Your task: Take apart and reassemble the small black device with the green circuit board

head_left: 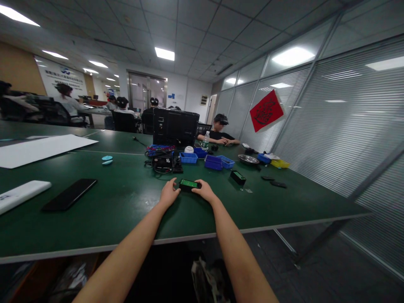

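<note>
A small black box with a green circuit board in its open top (189,184) rests on the green table in front of me. My right hand (205,190) grips its right end, the thumb on the near side and the fingers behind. By its left end is my left hand (169,194), with thumb and fingers apart and the thumb close to the box's corner. Whether that thumb touches the box I cannot tell. A second black box with a green board (238,177) stands to the right, near small clear pieces (248,190).
Blue bins (188,158), a black power unit with cables (162,163) and a monitor (175,127) stand beyond my hands. Right of them are a metal dish (248,159) and flat black pieces (278,184). A black slab (71,194) lies left. A person (219,132) sits across.
</note>
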`<control>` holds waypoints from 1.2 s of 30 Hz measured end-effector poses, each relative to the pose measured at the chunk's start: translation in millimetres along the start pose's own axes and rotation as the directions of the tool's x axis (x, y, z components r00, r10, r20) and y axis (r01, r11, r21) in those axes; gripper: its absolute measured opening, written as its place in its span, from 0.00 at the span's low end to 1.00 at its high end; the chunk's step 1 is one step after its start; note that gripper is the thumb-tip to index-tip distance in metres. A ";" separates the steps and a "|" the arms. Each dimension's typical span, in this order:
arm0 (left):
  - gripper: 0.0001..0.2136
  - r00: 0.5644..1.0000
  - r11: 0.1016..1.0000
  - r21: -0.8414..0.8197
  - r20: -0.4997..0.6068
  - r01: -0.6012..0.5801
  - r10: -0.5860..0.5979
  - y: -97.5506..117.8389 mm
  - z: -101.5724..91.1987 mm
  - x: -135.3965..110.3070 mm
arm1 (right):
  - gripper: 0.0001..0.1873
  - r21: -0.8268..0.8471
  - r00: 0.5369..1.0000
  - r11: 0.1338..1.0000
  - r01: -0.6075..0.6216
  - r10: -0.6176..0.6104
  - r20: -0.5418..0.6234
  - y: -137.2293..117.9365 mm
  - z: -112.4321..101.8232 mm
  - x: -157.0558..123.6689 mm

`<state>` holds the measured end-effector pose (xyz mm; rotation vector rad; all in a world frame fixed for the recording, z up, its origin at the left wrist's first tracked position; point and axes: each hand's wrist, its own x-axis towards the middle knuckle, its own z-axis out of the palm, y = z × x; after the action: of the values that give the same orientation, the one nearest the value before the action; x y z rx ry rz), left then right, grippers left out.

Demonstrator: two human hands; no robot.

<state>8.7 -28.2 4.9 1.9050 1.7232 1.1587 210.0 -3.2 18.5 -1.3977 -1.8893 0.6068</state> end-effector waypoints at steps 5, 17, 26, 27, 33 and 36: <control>0.25 1.000 1.000 -0.017 0.020 -0.003 0.004 -1.2 -0.1 0.2 | 0.25 -0.159 0.909 0.930 -0.330 0.268 -0.319 14.0 -15.9 1.9; 0.23 0.999 0.999 -0.035 0.050 0.024 -0.022 1.7 -3.0 -0.2 | 0.22 -0.223 0.793 0.856 -0.465 0.292 -0.535 26.9 -21.2 0.8; 0.23 0.999 0.999 -0.042 0.046 0.007 -0.005 4.6 -4.5 -1.4 | 0.17 -0.310 0.843 0.878 -0.365 0.170 -0.511 8.8 -4.9 0.4; 0.23 0.999 0.999 -0.041 0.044 0.007 -0.005 5.1 -4.8 -1.5 | 0.17 -0.332 0.859 0.878 -0.344 0.152 -0.490 6.7 -2.5 -0.3; 0.23 0.999 0.999 -0.046 0.044 0.014 -0.012 3.7 -3.7 -0.8 | 0.17 -0.433 0.916 0.853 -0.290 0.117 -0.383 -0.4 2.8 -5.0; 0.23 0.999 0.998 -0.054 0.050 0.018 -0.015 1.6 -2.1 0.2 | 0.21 -0.407 0.909 0.858 -0.313 0.147 -0.389 -2.7 0.8 -5.6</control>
<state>8.2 -28.9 7.3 1.8685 1.6617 1.1308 208.6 -9.4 18.4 -1.9189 -1.6439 -0.0072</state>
